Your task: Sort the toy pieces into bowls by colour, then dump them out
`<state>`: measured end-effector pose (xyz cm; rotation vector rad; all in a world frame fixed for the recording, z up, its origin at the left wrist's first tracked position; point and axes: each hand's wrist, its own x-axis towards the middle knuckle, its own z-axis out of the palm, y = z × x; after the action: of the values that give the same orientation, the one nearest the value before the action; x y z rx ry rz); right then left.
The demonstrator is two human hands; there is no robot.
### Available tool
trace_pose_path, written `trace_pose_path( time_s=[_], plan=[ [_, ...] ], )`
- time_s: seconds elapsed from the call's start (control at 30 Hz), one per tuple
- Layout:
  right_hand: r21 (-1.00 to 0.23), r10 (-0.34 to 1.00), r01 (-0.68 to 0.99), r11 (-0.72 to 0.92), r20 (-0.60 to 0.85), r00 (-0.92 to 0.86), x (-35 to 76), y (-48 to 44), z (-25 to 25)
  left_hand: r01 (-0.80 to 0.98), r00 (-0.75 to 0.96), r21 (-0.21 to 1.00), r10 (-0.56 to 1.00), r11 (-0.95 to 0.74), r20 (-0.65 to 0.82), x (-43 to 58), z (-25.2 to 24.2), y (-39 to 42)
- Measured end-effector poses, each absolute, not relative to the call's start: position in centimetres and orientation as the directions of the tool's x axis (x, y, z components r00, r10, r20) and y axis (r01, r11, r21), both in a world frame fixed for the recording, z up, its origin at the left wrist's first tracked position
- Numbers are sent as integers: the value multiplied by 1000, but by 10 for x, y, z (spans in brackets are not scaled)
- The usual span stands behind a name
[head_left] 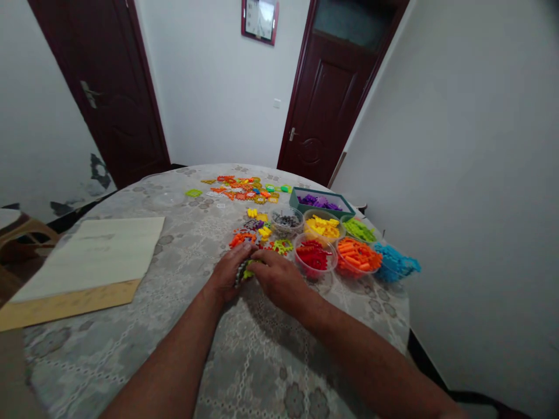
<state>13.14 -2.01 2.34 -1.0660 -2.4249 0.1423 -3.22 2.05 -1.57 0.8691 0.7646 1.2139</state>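
A small lime-green plastic piece (248, 273) with a dark, pale-banded edge is being held between two bare hands at the middle of the round, grey floral-covered tabletop (244, 361). The left hand's grip (227, 269) is wrapping its left side, and the right hand's grip (279, 278) is pinching it from the right with bent fingers; from where I'm standing I can't tell whether it is touching the tabletop. Just beyond the hands, bright orange plastic bits (241, 239) are lying among other colours. To the right, round clear plastic tubs (334, 256) are holding red pieces (313, 255), orange pieces (358, 256) and blue pieces (395, 262), with grey, yellow and lime ones sitting farther back. Beyond them, a dark green rectangular box (347, 205) is holding purple pieces (321, 202). At the left, a cream rectangular sheet (98, 250) is lying flat.
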Motion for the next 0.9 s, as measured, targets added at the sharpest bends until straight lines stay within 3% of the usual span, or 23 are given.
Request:
trace_pose_path(
  time_s=[0.23,0.4,0.53,0.67,0.9],
  plan=[
    [-453,808,693,561,482,-339,174,-28,55,-578,188,784,972,226,-141,-34,-18,25],
    [-462,849,820,337,525,-54,247,1,81,-674,187,695,968,250,-167,-40,-13,28],
    [-517,915,854,60,370,159,322,41,94,-731,169,657,982,184,-86,-43,-11,26],
    [-443,897,886,-140,322,303,374,65,94,-675,159,715,982,184,-102,-42,-13,26],
    [-254,842,936,-242,425,333,395,62,83,-544,146,818,981,187,-128,-38,-18,28]
  ],
)
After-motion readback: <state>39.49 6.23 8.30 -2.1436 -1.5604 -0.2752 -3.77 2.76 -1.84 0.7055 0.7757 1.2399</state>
